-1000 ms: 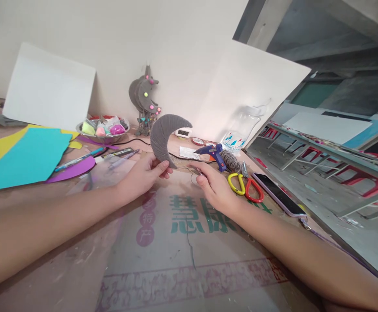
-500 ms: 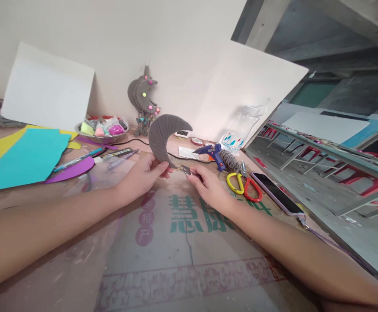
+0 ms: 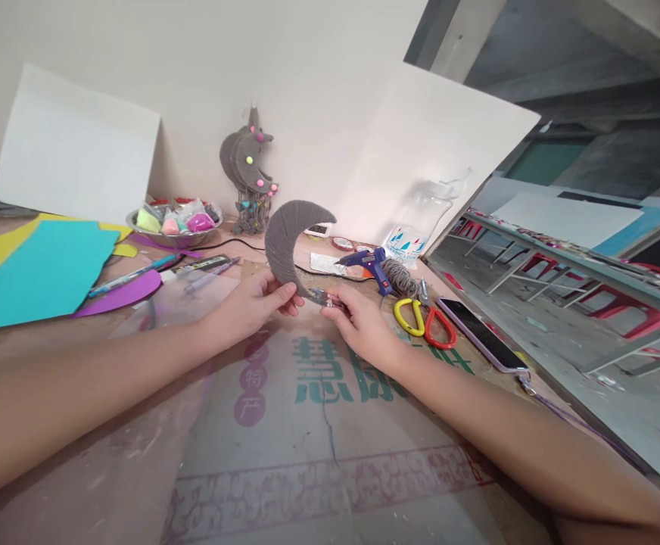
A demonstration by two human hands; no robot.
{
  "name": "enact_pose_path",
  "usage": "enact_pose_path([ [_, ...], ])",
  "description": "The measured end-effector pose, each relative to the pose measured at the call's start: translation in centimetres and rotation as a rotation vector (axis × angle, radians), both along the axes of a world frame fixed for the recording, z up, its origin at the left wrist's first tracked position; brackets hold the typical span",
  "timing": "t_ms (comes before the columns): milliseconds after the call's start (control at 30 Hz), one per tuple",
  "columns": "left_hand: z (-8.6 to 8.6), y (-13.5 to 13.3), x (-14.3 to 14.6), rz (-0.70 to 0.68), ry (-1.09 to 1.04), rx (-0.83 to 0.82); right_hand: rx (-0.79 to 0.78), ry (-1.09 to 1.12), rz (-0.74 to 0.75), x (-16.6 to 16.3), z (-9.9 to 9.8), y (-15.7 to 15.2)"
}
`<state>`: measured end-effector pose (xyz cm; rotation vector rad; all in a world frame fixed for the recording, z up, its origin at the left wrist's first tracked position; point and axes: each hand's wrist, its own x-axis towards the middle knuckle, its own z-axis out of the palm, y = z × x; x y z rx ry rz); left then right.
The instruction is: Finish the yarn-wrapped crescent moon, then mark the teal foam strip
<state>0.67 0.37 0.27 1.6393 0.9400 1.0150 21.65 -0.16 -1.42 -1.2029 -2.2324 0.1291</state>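
Observation:
My left hand [image 3: 253,301] pinches the lower tip of a grey yarn-wrapped crescent [image 3: 286,239] and holds it upright above the table. My right hand [image 3: 358,322] is closed on a small metal thread snipper [image 3: 322,297], whose blades touch the crescent's lower tip. Both hands hover over a plastic-covered printed sheet [image 3: 319,424].
A blue glue gun [image 3: 367,265], a yarn bundle [image 3: 401,278], yellow-and-red scissors [image 3: 425,323] and a phone [image 3: 480,334] lie at the right. At the back stand a bowl of coloured packets [image 3: 172,222], a finished crescent ornament [image 3: 249,170] and white boards. Coloured paper [image 3: 35,269] and pens lie at the left.
My right hand picked the snipper up off the table and brought it left to the crescent's lower tip. The left hand kept its hold on the crescent.

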Motion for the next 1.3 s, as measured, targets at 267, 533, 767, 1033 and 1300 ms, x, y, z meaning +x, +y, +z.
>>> enact_pose_path([
  [267,-0.25,0.07,0.02,-0.035,-0.028,-0.040,0.021,-0.011,0.004,0.03,-0.07,-0.04],
  [533,-0.43,0.16,0.03,-0.059,-0.047,-0.037,0.039,-0.008,0.004,0.05,-0.11,0.02],
  [767,-0.80,0.37,-0.04,-0.071,-0.065,-0.057,0.051,-0.003,0.010,0.13,-0.08,0.09],
  [1033,-0.81,0.22,0.02,-0.055,-0.084,-0.075,0.039,0.034,0.004,0.14,-0.04,-0.10],
  [1300,-0.73,0.27,-0.09,-0.023,-0.079,-0.086,0.060,0.053,-0.018,0.04,-0.06,-0.16],
])
